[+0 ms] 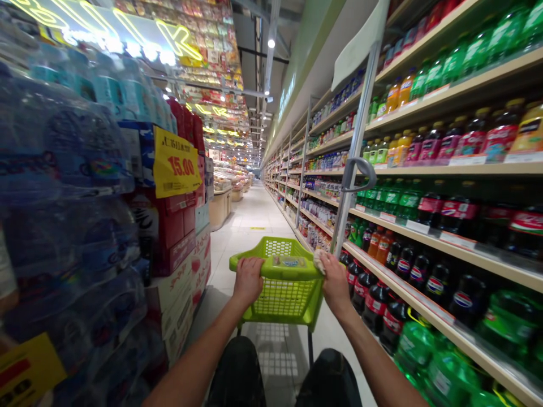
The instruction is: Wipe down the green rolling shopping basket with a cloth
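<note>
A lime green shopping cart [283, 294] with a mesh basket stands in front of me in a supermarket aisle. My left hand [248, 280] is closed round the left end of the cart's handle bar. My right hand [335, 282] grips the right end of the bar, with a small pale crumpled thing, perhaps paper or cloth, pressed under its fingers [320, 261]. A small label sits in the middle of the handle [289, 262]. The basket looks bare inside as far as I can see.
Shelves of soda bottles [424, 271] run close along the right. Stacked packs of bottled water [72, 215] and red boxes with a yellow 15.00 price sign [175, 163] crowd the left. The white tiled aisle [254, 217] stretches ahead.
</note>
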{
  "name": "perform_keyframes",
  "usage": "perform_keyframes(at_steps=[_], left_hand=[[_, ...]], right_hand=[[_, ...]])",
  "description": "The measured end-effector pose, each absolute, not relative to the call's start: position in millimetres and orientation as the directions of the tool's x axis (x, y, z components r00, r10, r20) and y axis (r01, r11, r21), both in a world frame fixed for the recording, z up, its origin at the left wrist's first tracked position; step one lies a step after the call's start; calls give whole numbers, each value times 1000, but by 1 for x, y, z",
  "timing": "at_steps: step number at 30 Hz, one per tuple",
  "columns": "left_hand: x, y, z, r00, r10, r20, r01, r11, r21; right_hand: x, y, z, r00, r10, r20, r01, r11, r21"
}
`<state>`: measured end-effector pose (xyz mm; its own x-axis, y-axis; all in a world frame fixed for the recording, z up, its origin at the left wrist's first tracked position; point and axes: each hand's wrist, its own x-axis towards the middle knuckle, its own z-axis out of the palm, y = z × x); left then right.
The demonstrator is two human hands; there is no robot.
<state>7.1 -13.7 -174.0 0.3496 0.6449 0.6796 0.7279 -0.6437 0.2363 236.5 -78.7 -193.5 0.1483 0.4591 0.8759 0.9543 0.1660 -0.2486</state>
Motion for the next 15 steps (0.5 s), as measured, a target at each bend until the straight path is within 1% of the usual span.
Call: perform_keyframes(at_steps=[2, 5, 7, 9, 12, 13, 15], left_hand=[[8, -15, -174, 347, 648, 679, 726, -643, 243], [9, -15, -174, 363, 646, 671, 725, -649, 233], [9, -13, -174, 372, 645, 667, 725, -651, 225], [8, -12, -175, 381, 645, 662, 722, -655, 223], [7, -12, -176, 385, 645, 660, 716, -660, 228], [7, -12, -176, 382, 644, 662, 715, -661, 230], [7, -12, -177, 375, 640, 671, 713, -662, 232]], right_hand=[[225, -76, -191, 128, 481, 867, 949, 195, -248], [187, -68, -190, -52, 501, 864, 923, 354, -150], [175, -66, -189, -116, 501, 858, 909, 401, -112], [185, -67, -187, -59, 510, 858, 923, 356, -148], [221, -71, -184, 122, 515, 848, 939, 217, -267], [230, -71, -184, 154, 518, 841, 937, 193, -291], [235, -69, -185, 136, 529, 838, 933, 216, -288]])
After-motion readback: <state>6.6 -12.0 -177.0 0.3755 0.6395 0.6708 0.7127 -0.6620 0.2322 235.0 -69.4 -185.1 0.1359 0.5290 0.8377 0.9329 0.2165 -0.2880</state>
